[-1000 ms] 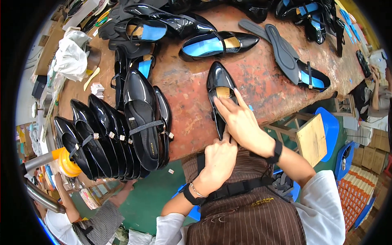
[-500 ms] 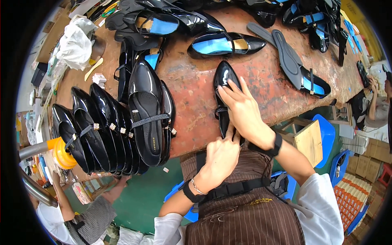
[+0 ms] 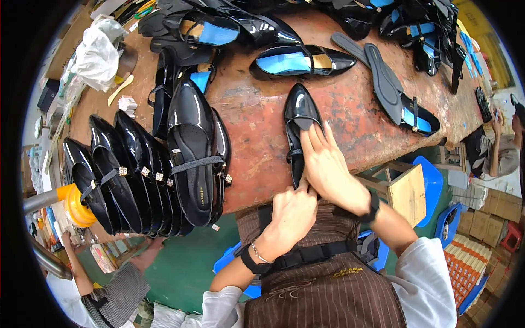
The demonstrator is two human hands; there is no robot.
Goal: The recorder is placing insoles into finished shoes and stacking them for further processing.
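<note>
A glossy black pointed shoe (image 3: 300, 104) lies on the worn red-brown table in front of me, toe pointing away. My right hand (image 3: 331, 170) reaches over it with fingers stretched out, their tips inside the shoe's mouth. A dark grey flap (image 3: 304, 124) shows at those fingertips; whether it is an insole I cannot make out. At the heel end, my left hand (image 3: 295, 214) is closed round the back of the shoe, its fingertips partly hidden. A dark strap (image 3: 295, 152) crosses the shoe beside my right hand.
On the left, several black shoes with braided straps (image 3: 198, 164) stand packed together. Beyond lies a black shoe with blue lining (image 3: 290, 64). Grey insoles (image 3: 385, 82) lie at the right. A wooden stool (image 3: 407, 194) stands beyond the table's edge. Other people sit at both sides.
My right hand's fingers have moved from the outside of the toe back into the shoe's mouth. The left hand stays at the heel. The whole view has shifted slightly.
</note>
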